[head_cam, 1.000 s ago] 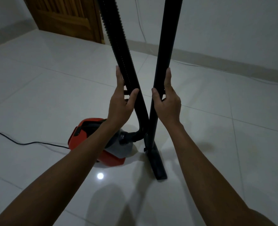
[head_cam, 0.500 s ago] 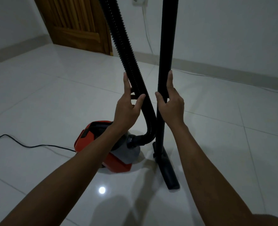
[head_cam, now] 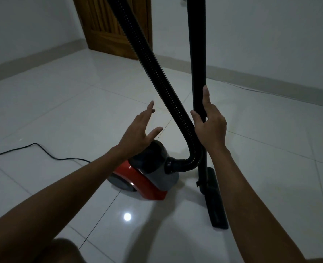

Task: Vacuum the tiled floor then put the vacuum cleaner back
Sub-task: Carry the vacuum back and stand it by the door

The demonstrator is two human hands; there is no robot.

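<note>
A red and grey vacuum cleaner sits on the white tiled floor in the middle of the view. Its black ribbed hose rises from the front of the body up and to the left. The black rigid tube stands upright, with the floor nozzle flat on the tiles. My right hand holds the tube at mid height, thumb on its left side and fingers behind it. My left hand hovers above the cleaner's body with fingers spread, apart from the hose.
A black power cord runs across the floor from the left edge to the cleaner. A wooden door stands at the back, with grey walls and a skirting board along the floor's far edge. My knee shows at the bottom.
My left hand has let go of the hose and moved left, away from it, now spread in the air. My right hand keeps its hold on the tube. The view has shifted left.
</note>
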